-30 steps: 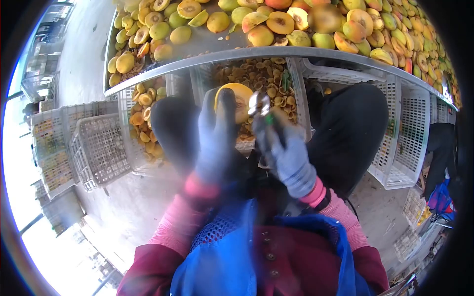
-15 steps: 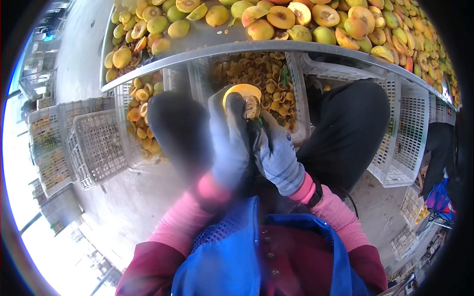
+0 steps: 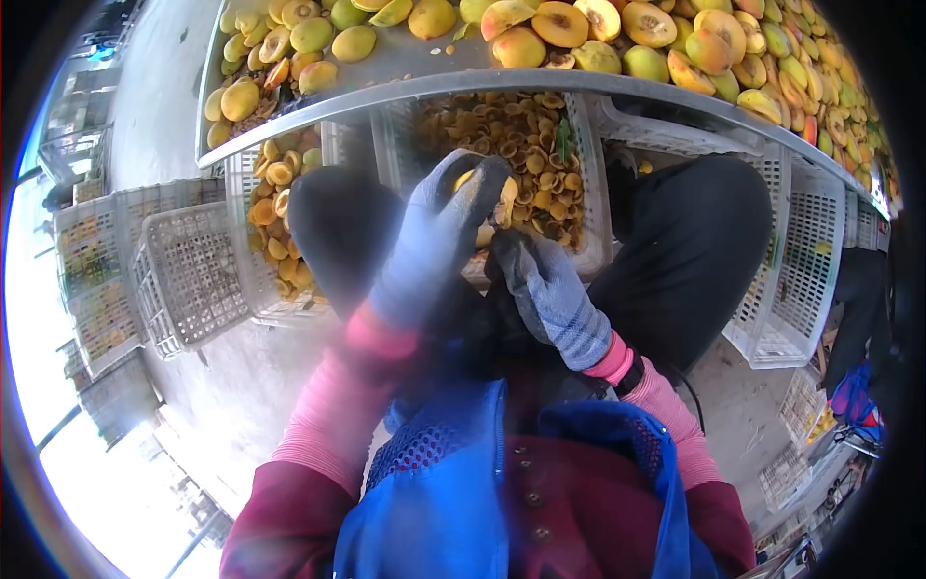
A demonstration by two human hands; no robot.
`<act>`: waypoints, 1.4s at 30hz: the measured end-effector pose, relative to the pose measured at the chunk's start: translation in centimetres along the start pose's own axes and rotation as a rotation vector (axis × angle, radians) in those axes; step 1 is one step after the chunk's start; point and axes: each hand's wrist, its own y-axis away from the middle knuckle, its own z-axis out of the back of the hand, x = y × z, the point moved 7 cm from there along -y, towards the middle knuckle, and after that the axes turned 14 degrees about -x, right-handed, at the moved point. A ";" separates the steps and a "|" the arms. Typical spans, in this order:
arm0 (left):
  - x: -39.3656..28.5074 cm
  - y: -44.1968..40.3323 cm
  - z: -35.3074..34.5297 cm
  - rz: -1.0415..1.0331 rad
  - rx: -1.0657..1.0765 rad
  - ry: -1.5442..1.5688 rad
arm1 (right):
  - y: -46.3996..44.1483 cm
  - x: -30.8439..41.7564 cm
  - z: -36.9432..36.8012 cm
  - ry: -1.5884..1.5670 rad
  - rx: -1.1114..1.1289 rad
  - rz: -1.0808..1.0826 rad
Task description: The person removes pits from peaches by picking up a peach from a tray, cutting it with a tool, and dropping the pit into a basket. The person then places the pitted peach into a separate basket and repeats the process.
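Note:
My left hand (image 3: 429,232), in a grey glove with dark fingers, is closed around a yellow peach half (image 3: 506,205), mostly covered by the thumb and fingers. Just below and to the right, my right hand (image 3: 559,299) is gloved too, its dark fingertips pressed together near the fruit. Whatever sits inside those right fingers is hidden. Beneath both hands, between my knees, a white crate (image 3: 596,193) contains many hollowed peach halves (image 3: 540,174).
A metal-edged table (image 3: 424,85) spans the front, heaped with cut peaches (image 3: 709,53). Another crate of peach pieces (image 3: 275,217) stands left. Crates (image 3: 193,275) are stacked farther left, and a tilted white crate (image 3: 796,261) stands right. Another person's dark-clothed leg (image 3: 858,299) shows at far right.
My hands have drawn slightly apart. The left has turned, so its fingers now cover most of the peach half; the right has dropped a little down and to the right.

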 end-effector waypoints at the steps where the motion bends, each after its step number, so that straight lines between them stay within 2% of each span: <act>1: -0.1 0.3 -0.1 0.002 -0.049 -0.047 | 0.6 -0.5 0.1 -0.037 0.010 -0.193; 3: 0.5 0.7 -0.4 0.317 -0.103 0.174 | 1.1 -0.6 0.2 -0.070 0.002 -0.229; 5: 0.7 1.4 -0.4 0.328 -0.136 0.161 | 0.9 -0.5 0.3 0.004 0.000 0.018; 7: 0.3 2.2 -0.3 0.020 -0.148 -0.085 | 0.2 -1.0 0.8 0.206 0.048 0.145; 10: 0.2 2.3 -0.2 0.046 -0.078 -0.024 | 0.5 0.2 0.4 0.225 0.047 0.216; 12: -0.2 1.9 -0.1 0.040 -0.053 -0.030 | 1.0 0.6 -0.2 0.076 0.077 0.016; 13: -0.4 1.8 -0.1 0.031 -0.043 -0.040 | 1.5 0.2 -0.5 -0.015 0.121 -0.205; 14: 0.0 1.8 -0.2 0.150 -0.062 0.078 | 2.2 -0.4 -0.9 -0.105 0.163 -0.423; 16: 0.9 2.1 -0.5 0.387 -0.101 0.318 | 3.0 -0.6 -1.0 -0.228 0.217 -0.571; 20: 1.2 2.1 -1.0 0.555 -0.229 0.495 | 4.1 -1.0 -2.1 -0.597 0.432 -0.752; 23: 1.0 1.6 -1.4 0.494 -0.209 0.482 | 4.3 -1.5 -3.1 -1.003 0.648 -0.941; 25: 1.2 1.5 -1.8 0.470 -0.159 0.505 | 4.6 -0.6 -3.6 -1.198 0.753 -0.993; 27: 0.5 1.3 -1.7 0.396 -0.229 0.562 | 4.7 0.1 -3.8 -1.323 0.840 -0.980; 29: 0.0 1.7 -1.5 0.501 -0.340 0.703 | 4.4 0.7 -4.0 -1.371 0.920 -0.907; 30: -0.2 2.0 -1.4 0.547 -0.401 0.774 | 4.3 0.6 -3.9 -1.344 0.858 -0.846; 31: 0.5 3.1 -2.5 0.806 -0.467 1.031 | 4.2 0.5 -3.8 -1.312 0.798 -0.786; 32: 1.2 3.7 -2.7 0.842 -0.515 1.018 | 3.8 0.5 -3.6 -1.277 0.742 -0.723; 34: 2.8 5.7 -2.2 0.718 -0.588 0.613 | 2.6 1.2 -2.6 -1.322 0.771 -0.672; 35: 4.0 6.7 -1.7 0.753 -0.626 0.540 | 2.0 1.4 -2.0 -1.348 0.782 -0.639; 37: 6.7 8.9 0.4 1.002 -0.677 0.694 | 1.3 -2.0 -1.9 -1.409 0.731 -0.772; 38: 7.3 8.8 3.8 0.821 -0.736 0.499 | 1.1 -3.5 -1.8 -1.433 0.704 -0.837; 39: 5.0 6.7 8.1 0.521 -0.715 0.073 | 1.2 -5.0 -1.4 -1.318 0.559 -0.899; 40: 2.3 5.2 12.1 0.258 -0.775 -0.407 | 1.5 -5.1 -1.6 -1.290 0.577 -0.911; 41: 6.1 6.1 15.9 0.365 -0.755 -0.326 | 1.4 -4.7 -1.9 -1.254 0.598 -0.914; 42: 9.8 7.1 19.6 0.473 -0.738 -0.251 | 1.3 -4.0 -2.0 -1.105 0.508 -0.896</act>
